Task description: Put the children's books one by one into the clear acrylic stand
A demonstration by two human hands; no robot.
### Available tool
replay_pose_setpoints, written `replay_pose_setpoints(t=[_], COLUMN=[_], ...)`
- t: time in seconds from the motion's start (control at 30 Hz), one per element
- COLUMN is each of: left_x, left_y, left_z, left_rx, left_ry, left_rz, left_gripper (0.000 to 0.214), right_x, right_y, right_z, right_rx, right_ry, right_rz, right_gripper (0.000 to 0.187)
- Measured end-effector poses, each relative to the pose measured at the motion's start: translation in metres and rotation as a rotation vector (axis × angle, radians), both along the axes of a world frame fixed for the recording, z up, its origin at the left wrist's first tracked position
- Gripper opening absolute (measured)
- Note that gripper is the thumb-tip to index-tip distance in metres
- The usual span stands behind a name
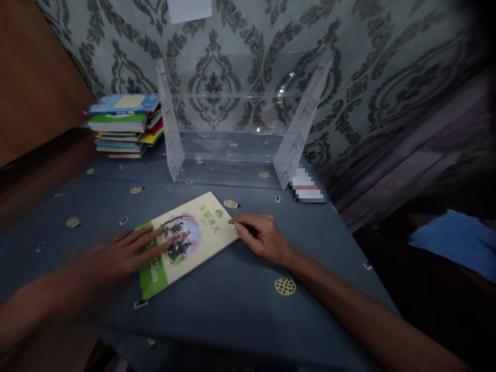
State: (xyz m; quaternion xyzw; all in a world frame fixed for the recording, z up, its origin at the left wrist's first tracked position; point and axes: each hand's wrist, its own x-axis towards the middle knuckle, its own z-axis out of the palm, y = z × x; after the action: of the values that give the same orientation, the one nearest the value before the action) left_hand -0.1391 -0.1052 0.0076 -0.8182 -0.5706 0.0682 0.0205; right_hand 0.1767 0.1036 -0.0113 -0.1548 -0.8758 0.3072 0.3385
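A closed book (207, 243) lies flat and slanted on the table, its cover cream with a green band, a round picture of figures and green Chinese characters. My left hand (129, 253) rests across the green end of the cover, fingers stretched out and apart. At the opposite end, my right hand (261, 235) has its thumb and index finger drawn together at the book's edge, the other fingers curled under. Beyond the book stands a clear plastic rack (228, 155) with slanted side panels and see-through tiers.
A stack of books (120, 126) stands at the back left, beside the rack. Right of the rack sits a small whitish item (308, 186), blurred out. A dark blue patterned cloth (232, 320) covers the table, its edge dropping away at right. Patterned wallpaper (248, 31) rises behind.
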Motion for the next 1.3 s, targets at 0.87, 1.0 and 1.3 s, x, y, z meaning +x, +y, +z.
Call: replay_pose_setpoints(t=[0.87,1.0,1.3], left_x=[0.096,0.094,0.091], left_y=[0.055,0.055,0.059], left_z=[-0.004,-0.001,0.000], left_rx=[0.353,0.352,0.345], left_ry=[-0.151,-0.180,-0.240], left_rz=[-0.208,-0.214,-0.246], left_gripper=[0.034,0.035,0.035], right_x=[-0.023,-0.017,-0.006], right_y=[0.053,0.033,0.001], right_z=[-0.023,-0.018,-0.016], right_rx=[0.008,0.045,0.043], right_ry=[-0.143,-0.172,-0.259], right_rz=[-0.056,-0.017,0.021], right_gripper=[0.026,0.029,0.048])
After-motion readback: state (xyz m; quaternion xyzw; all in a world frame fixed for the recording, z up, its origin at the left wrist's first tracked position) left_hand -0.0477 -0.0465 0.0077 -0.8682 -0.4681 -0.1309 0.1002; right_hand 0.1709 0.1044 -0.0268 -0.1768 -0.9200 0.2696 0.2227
